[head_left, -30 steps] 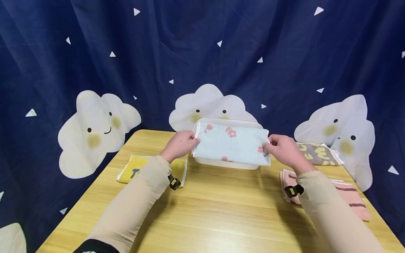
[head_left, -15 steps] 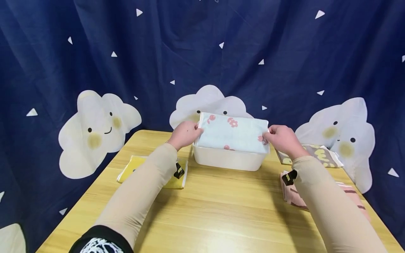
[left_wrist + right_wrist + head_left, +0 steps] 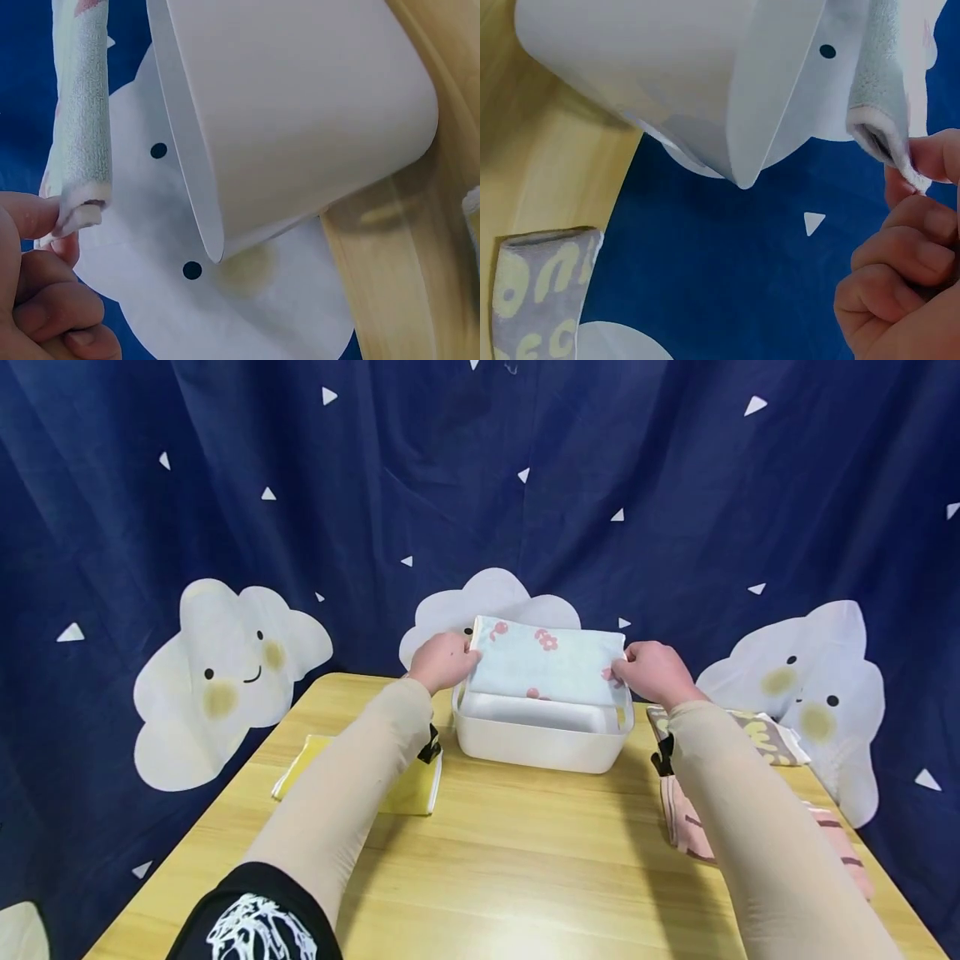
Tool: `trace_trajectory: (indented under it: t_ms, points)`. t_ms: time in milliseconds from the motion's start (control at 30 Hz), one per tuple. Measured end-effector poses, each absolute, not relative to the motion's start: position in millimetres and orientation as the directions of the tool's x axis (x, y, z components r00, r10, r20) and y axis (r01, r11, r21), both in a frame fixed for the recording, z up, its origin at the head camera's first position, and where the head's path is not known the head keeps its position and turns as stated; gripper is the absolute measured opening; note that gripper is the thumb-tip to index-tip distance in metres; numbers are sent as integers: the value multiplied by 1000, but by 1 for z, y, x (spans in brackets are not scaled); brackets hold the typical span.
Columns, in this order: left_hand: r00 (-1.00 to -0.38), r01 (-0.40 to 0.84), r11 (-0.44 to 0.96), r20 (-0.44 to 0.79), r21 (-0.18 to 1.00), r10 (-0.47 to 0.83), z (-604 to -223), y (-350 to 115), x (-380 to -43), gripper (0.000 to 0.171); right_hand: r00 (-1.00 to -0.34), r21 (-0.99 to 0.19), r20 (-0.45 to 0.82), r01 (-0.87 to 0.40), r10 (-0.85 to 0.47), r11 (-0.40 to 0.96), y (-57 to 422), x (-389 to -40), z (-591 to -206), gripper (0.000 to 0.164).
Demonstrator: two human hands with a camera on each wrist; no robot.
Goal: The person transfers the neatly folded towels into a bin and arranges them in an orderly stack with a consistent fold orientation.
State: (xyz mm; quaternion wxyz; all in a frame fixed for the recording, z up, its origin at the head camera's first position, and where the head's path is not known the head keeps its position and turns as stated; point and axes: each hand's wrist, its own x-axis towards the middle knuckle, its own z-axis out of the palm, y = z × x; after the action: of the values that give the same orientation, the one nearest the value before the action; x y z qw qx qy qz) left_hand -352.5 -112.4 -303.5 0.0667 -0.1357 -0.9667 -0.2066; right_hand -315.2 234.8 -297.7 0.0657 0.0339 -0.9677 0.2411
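Observation:
A folded light-blue towel (image 3: pixel 547 664) with pink flowers is stretched between both hands above the white plastic bin (image 3: pixel 536 743). My left hand (image 3: pixel 442 662) pinches its left edge between thumb and fingers; in the left wrist view the folded towel end (image 3: pixel 84 150) hangs apart from the bin wall (image 3: pixel 315 97). On the other side, my right hand (image 3: pixel 654 672) pinches the towel's right edge, its other fingers curled, as the right wrist view shows. Below the towel's near edge, part of the bin's inside is visible.
On the wooden table (image 3: pixel 517 860), a folded yellow towel (image 3: pixel 408 789) lies to the left, partly under the left forearm. At right are a grey towel with yellow lettering (image 3: pixel 765 735) and a pink striped towel (image 3: pixel 686 822). A dark blue curtain (image 3: pixel 465 485) hangs behind.
Both hands have raised the blue towel and moved it away, towards the bin's back. The bin's front wall and part of its inside have come into view.

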Motion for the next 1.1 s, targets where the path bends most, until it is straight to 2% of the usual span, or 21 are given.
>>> trace_trajectory:
  t_ms: [467, 733, 1100]
  points:
    - [-978, 207, 898, 114, 389, 176, -316, -105, -368, 29, -994, -440, 106, -43, 4, 897, 229, -337, -320, 22]
    - [-984, 175, 910, 106, 377, 145, -330, -103, -375, 30, -995, -466, 101, -35, 13, 884, 227, -342, -336, 24]
    - [-993, 116, 918, 61, 379, 100, -348, -98, -376, 28, -996, -440, 90, -47, -8, 897, 227, -346, -351, 21]
